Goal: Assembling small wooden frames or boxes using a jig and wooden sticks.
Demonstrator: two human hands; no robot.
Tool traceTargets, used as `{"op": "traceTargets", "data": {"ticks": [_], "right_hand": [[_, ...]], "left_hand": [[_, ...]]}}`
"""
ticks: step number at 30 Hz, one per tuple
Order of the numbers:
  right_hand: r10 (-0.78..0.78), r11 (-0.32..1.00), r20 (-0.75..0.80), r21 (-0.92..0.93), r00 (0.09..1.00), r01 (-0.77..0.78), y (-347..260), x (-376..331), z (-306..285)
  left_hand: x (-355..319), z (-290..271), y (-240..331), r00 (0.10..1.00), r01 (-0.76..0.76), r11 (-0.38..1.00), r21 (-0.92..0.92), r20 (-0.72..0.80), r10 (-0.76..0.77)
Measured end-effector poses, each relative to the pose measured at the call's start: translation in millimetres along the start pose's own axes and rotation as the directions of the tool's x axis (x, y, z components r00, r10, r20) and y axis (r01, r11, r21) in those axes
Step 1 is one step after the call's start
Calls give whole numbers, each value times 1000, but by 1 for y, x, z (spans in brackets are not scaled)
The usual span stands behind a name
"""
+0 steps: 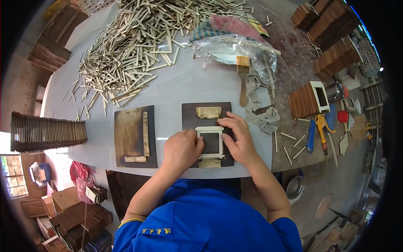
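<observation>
A small rectangular wooden frame (210,130) of pale strips lies on a dark board (189,110) in front of me. Blocks of stained wood sit on that board above and below the frame. My left hand (181,150) is closed at the frame's left side, its thumb along the strip and its other fingertips tucked out of sight. My right hand (239,138) has its thumb against the right strip, while its fingers reach apart from the thumb toward the upper block (208,112). To the left lies a second dark board (132,134) with wooden guide strips along its right and lower edges.
A large heap of loose wooden strips (134,50) covers the table's far left. A brush (242,71), clear plastic (210,48) and rags (266,119) lie at the far right. Stacked brown panels (48,132) stand left. A yellow-handled tool (322,128) rests right.
</observation>
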State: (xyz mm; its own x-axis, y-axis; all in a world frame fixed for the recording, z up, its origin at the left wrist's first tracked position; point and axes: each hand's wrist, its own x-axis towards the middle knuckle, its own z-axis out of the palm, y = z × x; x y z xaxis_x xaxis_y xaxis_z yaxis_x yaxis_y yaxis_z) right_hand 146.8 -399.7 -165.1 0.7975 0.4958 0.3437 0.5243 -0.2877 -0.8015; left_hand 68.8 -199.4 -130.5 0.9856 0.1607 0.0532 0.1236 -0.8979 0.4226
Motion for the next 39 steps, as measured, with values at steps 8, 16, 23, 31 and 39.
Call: {"op": "traceTargets", "data": {"ticks": [8,16,23,31,39], "right_hand": [[18,876,-164,-474,986,-95,2,-12,-69],[33,656,-91,-749,995,-90,14,-45,-98],[-18,787,-350,-583,936,-203,8,-32,-92],[458,868,-124,-149,880,-473,-2,-18,-103],[468,874,-192,247,863,-419,-23,-14,-82]], "left_hand": [[-5,0,-13,886,-265,963,-57,-409,219],[-2,-4,-21,853,-312,947,-78,-462,243],[1,-13,-31,849,-306,950,-69,-472,239],[-6,-28,-41,901,-195,954,-228,-426,82],[-7,-73,-60,929,-115,936,-333,-368,-17]]}}
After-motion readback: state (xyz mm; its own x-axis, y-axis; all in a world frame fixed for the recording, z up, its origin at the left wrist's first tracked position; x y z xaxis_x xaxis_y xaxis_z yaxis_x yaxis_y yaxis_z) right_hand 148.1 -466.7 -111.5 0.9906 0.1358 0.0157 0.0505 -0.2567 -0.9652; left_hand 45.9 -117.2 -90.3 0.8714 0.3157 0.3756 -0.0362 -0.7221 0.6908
